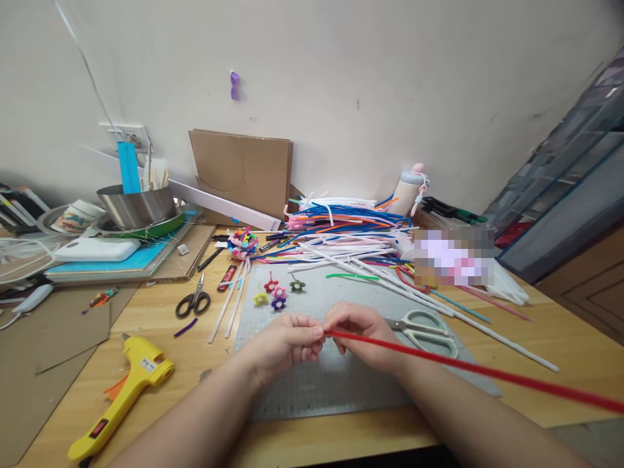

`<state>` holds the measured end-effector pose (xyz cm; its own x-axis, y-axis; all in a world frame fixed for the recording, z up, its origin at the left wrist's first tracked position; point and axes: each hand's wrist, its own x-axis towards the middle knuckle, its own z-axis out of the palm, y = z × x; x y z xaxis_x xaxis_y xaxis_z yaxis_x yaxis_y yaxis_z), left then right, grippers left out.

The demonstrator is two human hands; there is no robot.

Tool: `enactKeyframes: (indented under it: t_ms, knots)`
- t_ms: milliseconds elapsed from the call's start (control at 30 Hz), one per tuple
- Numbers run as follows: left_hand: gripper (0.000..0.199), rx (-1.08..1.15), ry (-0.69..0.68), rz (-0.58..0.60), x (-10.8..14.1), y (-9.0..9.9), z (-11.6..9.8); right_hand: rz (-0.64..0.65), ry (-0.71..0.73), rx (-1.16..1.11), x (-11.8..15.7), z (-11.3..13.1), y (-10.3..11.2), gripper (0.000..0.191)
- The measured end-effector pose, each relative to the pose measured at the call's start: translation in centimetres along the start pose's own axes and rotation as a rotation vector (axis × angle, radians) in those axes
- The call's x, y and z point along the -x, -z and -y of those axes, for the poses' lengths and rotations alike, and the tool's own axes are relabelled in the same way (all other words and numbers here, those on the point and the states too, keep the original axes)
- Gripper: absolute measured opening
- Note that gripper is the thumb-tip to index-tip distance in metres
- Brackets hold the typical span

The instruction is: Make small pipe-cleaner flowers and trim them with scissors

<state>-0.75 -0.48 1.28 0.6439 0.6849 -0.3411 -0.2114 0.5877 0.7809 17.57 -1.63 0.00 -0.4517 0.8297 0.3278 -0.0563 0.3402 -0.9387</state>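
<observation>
A long red pipe cleaner [468,366] runs from my fingertips out past the right edge of the view. My left hand [291,341] pinches its near end between thumb and finger. Closed on the same end, right beside it, is my right hand [361,331]. Both hands are above a grey cutting mat [302,390]. Small pipe-cleaner flowers lie behind them, among them a red one [271,285], a yellow one [260,298] and a dark green one [297,285]. Green-handled scissors [426,331] rest beyond my right wrist, partly hidden by it.
A heap of coloured pipe cleaners [346,227] lies against the wall. To the left are a yellow glue gun [131,390], black scissors [194,303] and glue sticks [224,312]. A metal pot [136,207], cardboard [241,172] and a bottle [409,188] stand at the back.
</observation>
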Motion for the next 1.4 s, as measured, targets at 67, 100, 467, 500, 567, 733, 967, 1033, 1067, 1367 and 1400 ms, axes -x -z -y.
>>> enactKeyframes:
  t_ms: [67, 100, 467, 500, 567, 733, 967, 1033, 1067, 1367, 1400]
  knots:
    - [0.021, 0.027, 0.013, 0.009, 0.0, 0.0, 0.1, 0.009, 0.129, 0.145, 0.0, 0.0, 0.2, 0.011]
    - [0.021, 0.03, 0.012, 0.018, 0.0, 0.0, 0.1, 0.007, 0.186, 0.195, 0.0, 0.0, 0.3, 0.011]
    - [0.026, -0.012, -0.05, 0.023, -0.1, -0.3, 0.5, -0.069, 0.393, 0.35, 0.0, -0.3, 0.2, 0.017]
    - [0.026, -0.023, -0.068, 0.015, -0.2, -0.3, 0.6, -0.095, 0.374, 0.334, 0.1, -0.3, 0.1, 0.014]
    - [0.027, -0.049, -0.114, -0.004, -0.4, -0.2, 0.9, -0.159, 0.327, 0.294, 0.1, -0.4, -0.3, 0.01]
    - [0.028, -0.217, -0.298, -0.161, -0.9, -0.3, 1.4, -0.28, 0.048, 0.095, 0.4, -0.7, -1.8, 0.012]
    - [0.01, -0.794, -0.772, -0.436, -0.1, -1.1, 1.2, -0.354, -0.329, -0.422, 0.0, -0.7, -3.5, 0.026]
    - [0.01, -0.964, -0.892, -0.441, 0.2, -0.9, 1.0, -0.347, -0.379, -0.519, -0.3, -0.5, -3.8, 0.029]
    - [0.01, -1.002, -0.92, -0.44, 0.3, -0.8, 0.9, -0.336, -0.4, -0.531, -0.3, -0.4, -3.9, 0.03]
    - [0.02, -0.452, -0.428, -0.412, 0.0, -0.5, 0.0, -0.198, 0.341, 0.844, 1.2, 2.8, -0.8, 0.007]
    - [0.022, -0.4, -0.368, -0.377, 0.0, -0.6, 0.0, -0.208, 0.459, 0.988, 1.0, 3.0, -0.4, 0.008]
